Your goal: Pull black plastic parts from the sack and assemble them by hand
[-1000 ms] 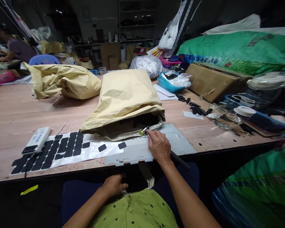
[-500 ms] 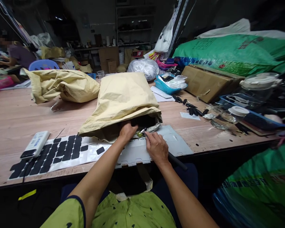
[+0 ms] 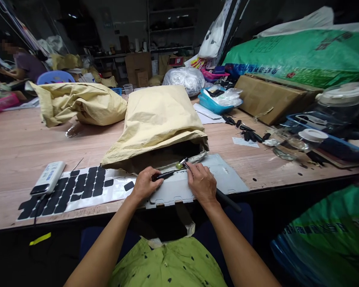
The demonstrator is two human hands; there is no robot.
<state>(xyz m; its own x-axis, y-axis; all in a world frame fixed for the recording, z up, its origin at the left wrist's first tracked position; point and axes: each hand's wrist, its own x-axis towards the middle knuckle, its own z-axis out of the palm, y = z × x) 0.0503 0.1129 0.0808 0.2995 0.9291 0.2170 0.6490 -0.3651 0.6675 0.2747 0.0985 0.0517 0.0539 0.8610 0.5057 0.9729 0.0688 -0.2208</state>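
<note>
My left hand (image 3: 144, 185) is closed on a slim black part (image 3: 164, 174), held just above a grey metal plate (image 3: 227, 177) at the table's near edge. My right hand (image 3: 201, 184) grips a black-handled tool (image 3: 227, 200) whose tip, with a yellow-green ring (image 3: 178, 165), points at the black part. Right behind both hands lies a yellow paper sack (image 3: 158, 123) with its mouth open toward me.
A white sheet with several black pads (image 3: 74, 189) and a white remote (image 3: 48, 177) lie to the left. A second yellow sack (image 3: 77, 101) sits behind. Cardboard box (image 3: 272, 97), blue trays, loose black parts (image 3: 248, 133) and green bags crowd the right. Another person (image 3: 20, 65) sits far left.
My left hand rose from my lap, reached into the sack's mouth, then drew back to the plate holding a black part. My right hand stayed in place with the tool.
</note>
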